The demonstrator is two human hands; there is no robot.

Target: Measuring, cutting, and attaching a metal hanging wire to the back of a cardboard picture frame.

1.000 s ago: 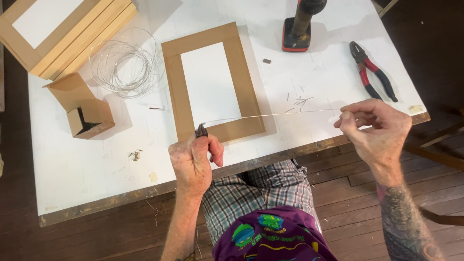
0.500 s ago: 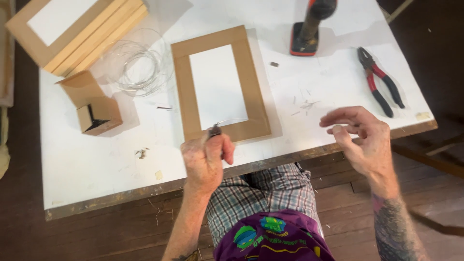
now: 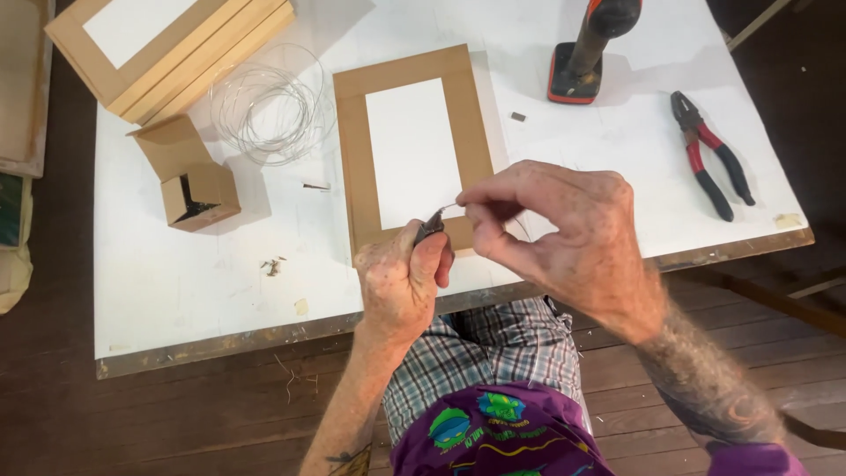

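My right hand point(image 3: 564, 238) has come in from three o'clock and now meets the left hand point(image 3: 401, 282) over the cardboard frame point(image 3: 352, 150) at the counter point(image 3: 176, 282) edge. The right grip pinches the thin wire point(image 3: 449, 207); the left is clamped on small pliers point(image 3: 429, 226), so I judge the stretched wire is now being twisted short.

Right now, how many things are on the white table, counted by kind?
Wooden frames: 2, one flat frame and one stack of frames
Cardboard box: 1
Wire coil: 1
Red-handled pliers: 1
Drill: 1
Total: 6
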